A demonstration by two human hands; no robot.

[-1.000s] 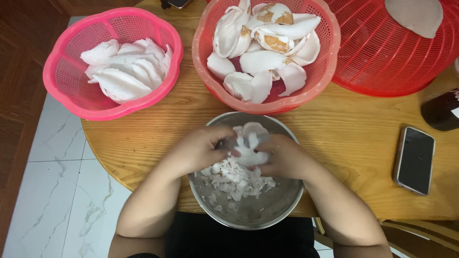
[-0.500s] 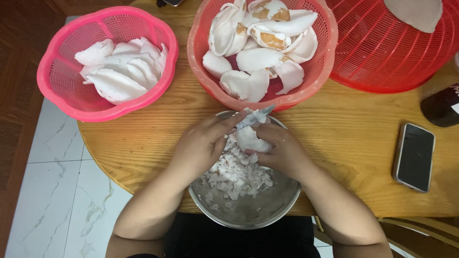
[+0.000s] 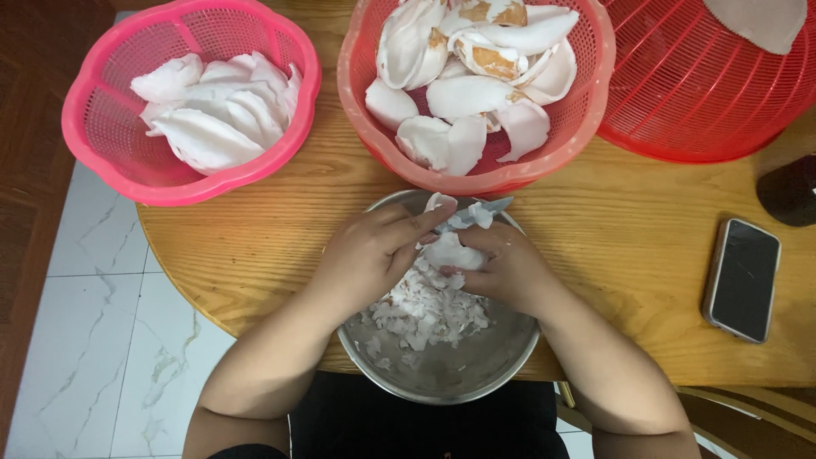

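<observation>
While my left hand gripped the coconut piece over the bowl, my right hand, closed on the knife, lay just beside it.

Home dining spot: round wooden table, marble-tile floor, plastic baskets w/ food, phone.

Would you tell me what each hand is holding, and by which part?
Both hands, left and right, grip a white coconut piece by its sides; the right also holds a knife, handle hidden.
</observation>
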